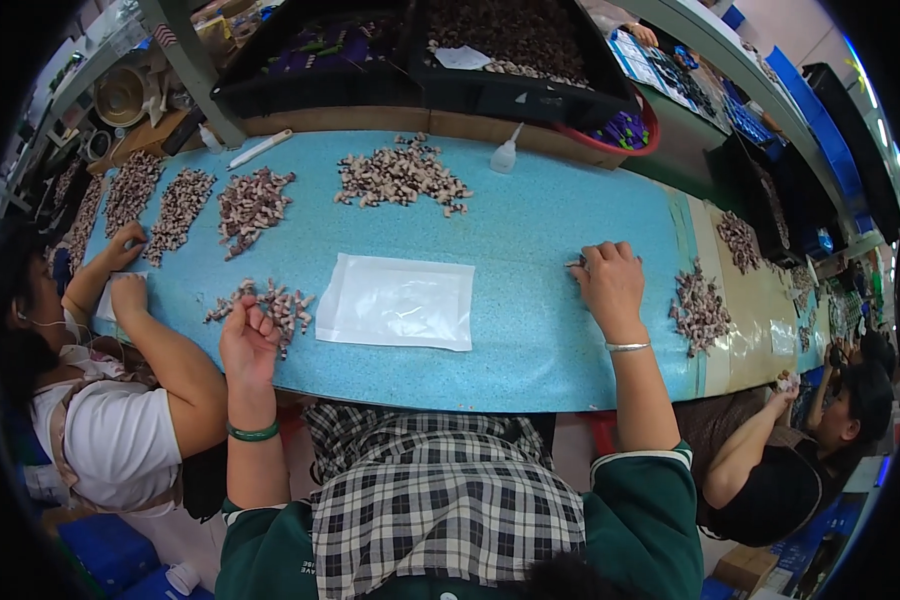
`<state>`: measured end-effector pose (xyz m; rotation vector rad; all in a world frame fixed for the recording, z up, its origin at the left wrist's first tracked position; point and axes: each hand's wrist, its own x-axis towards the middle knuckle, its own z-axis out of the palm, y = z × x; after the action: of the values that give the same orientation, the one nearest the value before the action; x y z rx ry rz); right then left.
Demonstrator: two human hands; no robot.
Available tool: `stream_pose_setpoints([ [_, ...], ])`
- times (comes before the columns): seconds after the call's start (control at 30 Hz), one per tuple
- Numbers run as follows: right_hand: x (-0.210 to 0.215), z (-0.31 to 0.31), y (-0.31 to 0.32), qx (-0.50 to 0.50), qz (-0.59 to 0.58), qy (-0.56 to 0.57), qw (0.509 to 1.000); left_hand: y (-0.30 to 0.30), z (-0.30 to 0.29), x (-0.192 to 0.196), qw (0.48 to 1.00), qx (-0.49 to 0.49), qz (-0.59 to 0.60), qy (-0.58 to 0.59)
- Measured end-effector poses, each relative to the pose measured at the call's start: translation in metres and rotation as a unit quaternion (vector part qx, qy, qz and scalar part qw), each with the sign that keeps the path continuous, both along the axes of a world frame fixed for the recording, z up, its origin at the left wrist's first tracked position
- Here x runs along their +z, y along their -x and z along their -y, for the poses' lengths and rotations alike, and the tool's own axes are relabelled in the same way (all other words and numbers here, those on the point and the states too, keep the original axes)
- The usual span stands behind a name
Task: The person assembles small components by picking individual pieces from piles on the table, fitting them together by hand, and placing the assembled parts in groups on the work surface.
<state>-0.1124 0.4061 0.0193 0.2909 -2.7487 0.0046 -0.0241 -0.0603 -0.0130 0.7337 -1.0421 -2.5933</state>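
My left hand [250, 345], with a green bangle at the wrist, is raised at the near edge of a small pile of brown-and-white pieces [288, 312]. Its fingers are curled in and pinched; what is between the tips, if anything, is too small to make out. Farther right, my right hand [612, 285] is bent down over the blue table mat [530, 350], a silver bangle on its wrist. A small dark-and-pale piece [574, 263] pokes out at its fingertips. Between my hands lies a flat white plastic bag [395, 302].
More piles stand on the mat: a large one [400, 175] at the back, another [700, 312] at right, several at left. A small squeeze bottle [505, 153] and a white pen-like tool [260, 149] lie near black bins [530, 105]. People sit at left [110, 430] and right [770, 480].
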Motion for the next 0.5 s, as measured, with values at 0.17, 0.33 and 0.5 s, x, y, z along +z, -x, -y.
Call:
stream_pose_setpoints([
  [0.17, -0.009, 0.003, 0.0, 0.044, 0.013, -0.031, 0.998, 0.009, -0.015, 0.012, 0.998, -0.041, 0.002, 0.042],
  [0.33, -0.001, 0.022, -0.012, 0.173, 0.026, 0.053, 0.983, 0.043, -0.078, 0.044, 0.867, -0.226, -0.011, 0.444],
  [0.5, 0.011, 0.036, -0.029, 0.282, 0.132, 0.13, 0.941, 0.108, -0.142, 0.042, 0.509, -0.257, -0.2, 0.797],
])
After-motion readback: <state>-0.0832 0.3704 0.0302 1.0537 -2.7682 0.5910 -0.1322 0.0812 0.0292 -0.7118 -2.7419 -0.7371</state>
